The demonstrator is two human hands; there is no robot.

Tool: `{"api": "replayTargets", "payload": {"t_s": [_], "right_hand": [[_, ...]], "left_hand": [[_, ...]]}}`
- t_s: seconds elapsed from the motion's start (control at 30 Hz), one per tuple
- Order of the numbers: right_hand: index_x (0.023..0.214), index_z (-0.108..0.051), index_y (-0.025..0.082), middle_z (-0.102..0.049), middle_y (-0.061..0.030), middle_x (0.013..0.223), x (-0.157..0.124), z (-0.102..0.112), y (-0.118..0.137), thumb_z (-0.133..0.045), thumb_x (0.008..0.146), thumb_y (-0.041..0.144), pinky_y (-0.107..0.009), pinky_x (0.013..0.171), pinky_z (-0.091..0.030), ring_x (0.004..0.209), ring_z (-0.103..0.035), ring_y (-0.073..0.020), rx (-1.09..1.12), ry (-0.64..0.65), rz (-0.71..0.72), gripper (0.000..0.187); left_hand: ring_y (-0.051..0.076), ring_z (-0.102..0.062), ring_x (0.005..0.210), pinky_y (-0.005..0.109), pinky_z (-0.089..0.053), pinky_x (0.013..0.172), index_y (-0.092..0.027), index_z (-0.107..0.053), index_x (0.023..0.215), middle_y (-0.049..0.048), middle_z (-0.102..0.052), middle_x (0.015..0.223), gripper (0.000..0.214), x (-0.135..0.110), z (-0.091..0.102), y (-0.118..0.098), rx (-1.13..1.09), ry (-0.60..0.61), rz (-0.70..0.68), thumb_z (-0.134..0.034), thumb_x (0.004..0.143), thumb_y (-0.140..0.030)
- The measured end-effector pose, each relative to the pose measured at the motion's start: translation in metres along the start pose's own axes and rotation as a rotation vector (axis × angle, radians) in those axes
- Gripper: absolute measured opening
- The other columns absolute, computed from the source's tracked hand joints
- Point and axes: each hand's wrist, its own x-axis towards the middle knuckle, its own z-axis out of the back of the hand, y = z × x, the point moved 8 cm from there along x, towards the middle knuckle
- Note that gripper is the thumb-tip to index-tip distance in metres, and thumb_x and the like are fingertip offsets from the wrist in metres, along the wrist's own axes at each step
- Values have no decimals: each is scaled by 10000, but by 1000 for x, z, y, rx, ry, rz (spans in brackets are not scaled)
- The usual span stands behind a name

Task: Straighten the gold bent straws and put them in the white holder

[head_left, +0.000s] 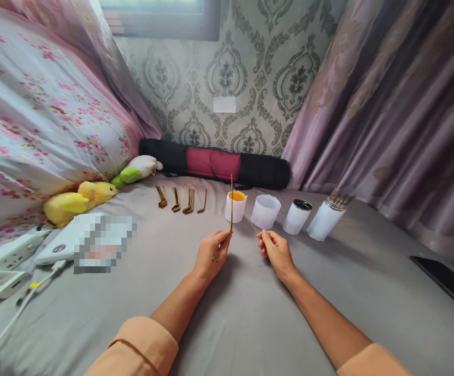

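My left hand (213,253) pinches the lower end of a thin gold-coloured stick (232,203), which stands upright in front of a white cup with an orange inside (234,208). To its right, my right hand (276,250) is closed with the fingers curled, just in front of a translucent white cup (265,213); nothing shows in it. Farther right are a white-wrapped can with a dark inside (295,222) and a tilted white holder (324,223) full of thin sticks (340,198). Several gold L-shaped pieces (188,201) lie in small groups at the left.
A black and magenta long bag (213,163) lies along the wall. On the left are plush toys (78,201), a white power bank (64,243), a blurred packet (105,243), a power strip (11,253) and a cable (13,324). A dark phone (446,282) rests far right on the grey sheet (230,324).
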Motion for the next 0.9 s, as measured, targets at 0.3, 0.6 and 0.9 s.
{"api": "replayTargets", "payload": {"t_s": [0.3,0.6,0.9], "right_hand": [[760,-586,158,-498,11,572,-1,-3,3,-507,714,518,-174,377,-314,433,-427,-63,34,8,4,371],[782,-592,170,-511,16,586,-2,-5,9,-508,726,478,-183,388,-334,442,-439,-66,44,23,42,324],[858,-598,158,-537,0,622,-6,-10,17,-510,732,408,-191,397,-347,463,-445,-74,56,66,76,294]], "left_hand": [[122,-531,787,220,-398,690,-237,-607,978,35,-610,883,283,-3,-3,-9,200,61,-63,-352,856,-258],[126,-528,804,230,-404,713,-233,-589,971,34,-599,874,273,-6,-8,-18,348,72,-175,-339,863,-225],[141,-525,803,262,-414,728,-212,-579,1022,50,-599,887,294,-8,-13,-25,431,122,-249,-335,860,-198]]}}
